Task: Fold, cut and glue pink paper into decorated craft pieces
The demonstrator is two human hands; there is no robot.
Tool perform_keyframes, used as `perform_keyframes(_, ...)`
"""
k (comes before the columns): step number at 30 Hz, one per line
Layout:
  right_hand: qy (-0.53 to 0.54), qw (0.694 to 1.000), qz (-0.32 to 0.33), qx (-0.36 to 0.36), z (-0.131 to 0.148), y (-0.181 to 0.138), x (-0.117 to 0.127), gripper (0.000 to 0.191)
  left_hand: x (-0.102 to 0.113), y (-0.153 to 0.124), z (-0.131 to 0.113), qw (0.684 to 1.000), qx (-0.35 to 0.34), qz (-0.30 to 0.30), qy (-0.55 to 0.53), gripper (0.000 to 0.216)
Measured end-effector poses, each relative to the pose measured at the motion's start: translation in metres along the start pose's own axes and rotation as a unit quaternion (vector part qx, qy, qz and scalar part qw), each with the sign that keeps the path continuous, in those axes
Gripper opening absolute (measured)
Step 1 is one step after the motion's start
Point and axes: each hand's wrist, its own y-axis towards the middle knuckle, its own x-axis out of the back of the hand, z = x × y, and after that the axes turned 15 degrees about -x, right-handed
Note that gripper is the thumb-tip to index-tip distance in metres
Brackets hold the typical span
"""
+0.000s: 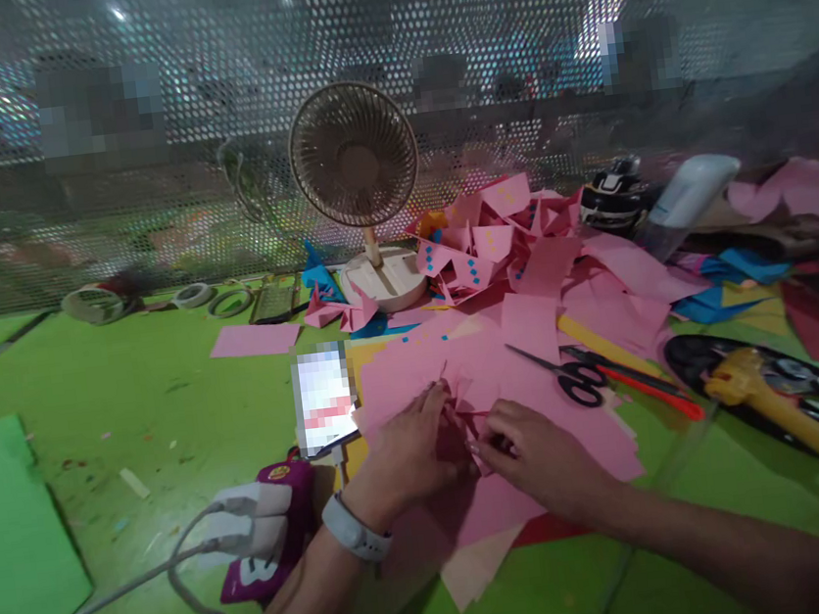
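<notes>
A small folded piece of pink paper [470,410] lies between my two hands on a pile of pink sheets [416,365]. My left hand [412,455], with a pale band on its wrist, bends over the piece from the left, fingertips together on it. From the right, my right hand [529,451] pinches the near edge of the same paper between thumb and curled fingers. The palms hide part of the folds. Scissors [572,377] with black handles rest on the sheets to the right of my hands.
A lit phone [324,400] and a purple power bank [275,519] with white plugs lie left. Behind stands a desk fan [355,160], beside heaped folded pink paper pieces [477,250]. Tape rolls [192,295] sit back left; a yellow-handled glue gun [783,407] lies right.
</notes>
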Motion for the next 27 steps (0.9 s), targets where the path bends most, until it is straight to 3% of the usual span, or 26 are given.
perform_keyframes(15,-0.065,0.996,-0.041,0.045,-0.004,0.001,-0.005,0.021,0.01,0.0,-0.006,0.999,-0.021,0.029,0.004,0.082)
perform_keyframes(22,-0.088,0.993,-0.067,0.047,-0.006,0.003,-0.009,0.019,0.001,0.004,-0.008,0.999,0.006,0.013,0.047,0.041)
perform_keyframes(27,-0.086,0.993,-0.06,0.06,-0.005,0.004,-0.006,0.018,-0.011,0.007,-0.009,0.995,0.02,-0.028,0.094,0.034)
